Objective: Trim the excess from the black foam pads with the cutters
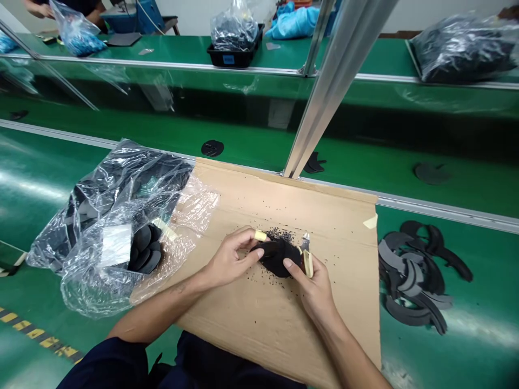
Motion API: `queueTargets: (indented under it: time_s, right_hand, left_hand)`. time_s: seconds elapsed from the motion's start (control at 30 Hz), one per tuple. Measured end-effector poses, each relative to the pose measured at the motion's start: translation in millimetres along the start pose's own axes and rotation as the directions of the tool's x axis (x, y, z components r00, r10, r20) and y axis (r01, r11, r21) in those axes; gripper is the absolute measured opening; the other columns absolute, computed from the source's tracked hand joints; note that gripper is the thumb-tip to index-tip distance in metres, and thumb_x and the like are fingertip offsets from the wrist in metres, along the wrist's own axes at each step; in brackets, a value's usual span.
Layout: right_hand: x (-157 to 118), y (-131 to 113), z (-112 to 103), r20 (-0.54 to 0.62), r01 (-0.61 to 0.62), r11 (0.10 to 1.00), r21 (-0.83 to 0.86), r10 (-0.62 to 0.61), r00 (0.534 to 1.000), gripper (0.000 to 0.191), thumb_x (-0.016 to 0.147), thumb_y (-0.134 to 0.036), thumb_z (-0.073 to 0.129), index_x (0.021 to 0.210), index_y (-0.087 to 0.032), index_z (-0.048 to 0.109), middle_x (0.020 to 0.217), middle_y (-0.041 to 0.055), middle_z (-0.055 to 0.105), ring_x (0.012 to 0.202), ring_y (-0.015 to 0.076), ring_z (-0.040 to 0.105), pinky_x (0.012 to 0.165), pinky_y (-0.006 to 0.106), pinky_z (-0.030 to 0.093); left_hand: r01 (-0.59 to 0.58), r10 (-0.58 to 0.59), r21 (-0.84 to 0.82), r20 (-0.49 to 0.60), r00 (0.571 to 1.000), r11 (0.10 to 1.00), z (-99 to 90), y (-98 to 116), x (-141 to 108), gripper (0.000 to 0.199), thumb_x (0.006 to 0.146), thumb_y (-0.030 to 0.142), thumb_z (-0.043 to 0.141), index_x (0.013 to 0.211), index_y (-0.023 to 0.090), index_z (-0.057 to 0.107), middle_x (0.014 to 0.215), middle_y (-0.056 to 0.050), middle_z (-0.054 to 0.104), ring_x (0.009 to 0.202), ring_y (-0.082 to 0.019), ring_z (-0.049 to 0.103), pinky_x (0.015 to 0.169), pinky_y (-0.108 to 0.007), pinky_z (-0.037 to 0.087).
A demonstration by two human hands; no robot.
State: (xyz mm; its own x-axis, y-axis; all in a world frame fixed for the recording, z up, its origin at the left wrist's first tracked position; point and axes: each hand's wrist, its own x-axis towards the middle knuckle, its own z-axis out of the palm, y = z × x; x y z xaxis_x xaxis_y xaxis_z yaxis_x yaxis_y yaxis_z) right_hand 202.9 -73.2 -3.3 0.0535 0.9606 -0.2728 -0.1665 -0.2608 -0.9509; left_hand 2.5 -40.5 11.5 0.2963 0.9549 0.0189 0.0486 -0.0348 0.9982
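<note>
- Green conveyor belt [454, 351] running through the workshop, aluminium rail [441, 210] along its edge
- Cardboard sheet [259, 340] laid on it, black crumbs [279, 235] scattered about
- Left of the cardboard, crinkly clear plastic bag [97, 259] stuffed with black pads
- Right of it, curved grey foam strips [413, 275] heaped up
- Above the cardboard's middle, left hand [231, 259] closed around a black foam piece [278, 256]
- Right hand [312, 289] pinching a small cream-handled blade [307, 259] against it

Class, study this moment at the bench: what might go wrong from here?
The small blade in the right hand sits close to the left hand gripping the black foam piece, so a slip might cut a finger. Black crumbs scattered on the cardboard sheet could drift into the nearby plastic bag.
</note>
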Motion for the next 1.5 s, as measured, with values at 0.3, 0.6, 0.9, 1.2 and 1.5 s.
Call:
queueTargets:
  time_s: [0.3, 0.6, 0.9, 1.2, 1.5]
  right_hand:
    - [-1, 0, -2, -0.056, 0.026, 1.000, 0.000, -0.026, 0.998, 0.038, 0.073, -0.051, 0.084, 0.094, -0.020, 0.073, 0.096, 0.0062, 0.074, 0.086, 0.0234, 0.065, 0.080, 0.035, 0.053]
    - [1, -4, 1, -0.046, 0.005, 1.000, 0.028, -0.004, 0.999, 0.037, 0.076, -0.048, 0.081, 0.098, -0.020, 0.073, 0.093, 0.0052, 0.072, 0.085, 0.0230, 0.064, 0.081, 0.037, 0.054]
    - [0, -9, 1, -0.041, 0.012, 0.999, 0.042, -0.010, 0.999, 0.037, 0.074, -0.049, 0.083, 0.095, -0.020, 0.072, 0.090, 0.0053, 0.072, 0.082, 0.0234, 0.064, 0.079, 0.038, 0.055]
    - [1, -3, 0, -0.052, 0.020, 1.000, 0.014, -0.019, 0.998, 0.038, 0.075, -0.053, 0.082, 0.091, -0.019, 0.071, 0.088, 0.0053, 0.071, 0.082, 0.0229, 0.063, 0.078, 0.037, 0.054]
    - [-4, -4, 2, 0.029, -0.001, 1.000, -0.009, 0.001, 1.000, 0.039, 0.075, -0.051, 0.084, 0.096, -0.020, 0.074, 0.094, 0.0053, 0.074, 0.085, 0.0232, 0.066, 0.080, 0.035, 0.055]
  left_hand:
    - [0.267, -0.256, -0.431, 0.084, 0.963, 0.862, -8.4, 7, 9, 0.043, 0.079, 0.027, 0.083, 0.116, 0.016, 0.064, 0.086, -0.003, 0.070, 0.074, -0.013, 0.066, 0.069, -0.021, 0.054]
    - [0.355, -0.345, -0.559, 0.127, 0.930, 0.750, -14.4, 8, 15, 0.032, 0.081, 0.024, 0.076, 0.108, 0.015, 0.063, 0.091, -0.004, 0.067, 0.077, -0.016, 0.069, 0.069, -0.030, 0.062]
    - [0.252, -0.253, -0.368, 0.047, 0.966, 0.895, -11.6, 3, 15, 0.045, 0.073, 0.024, 0.085, 0.109, 0.017, 0.059, 0.086, -0.001, 0.068, 0.062, -0.009, 0.061, 0.057, -0.019, 0.053]
    - [0.181, -0.169, -0.262, 0.069, 0.983, 0.948, -8.5, 2, 10, 0.040, 0.080, 0.031, 0.080, 0.114, 0.019, 0.062, 0.096, -0.005, 0.069, 0.079, -0.014, 0.067, 0.068, -0.024, 0.058]
    - [0.102, -0.101, 0.036, -0.023, 0.995, 0.994, 11.4, -8, -2, 0.035, 0.084, 0.025, 0.074, 0.117, 0.017, 0.064, 0.106, -0.008, 0.070, 0.081, -0.013, 0.066, 0.063, -0.018, 0.051]
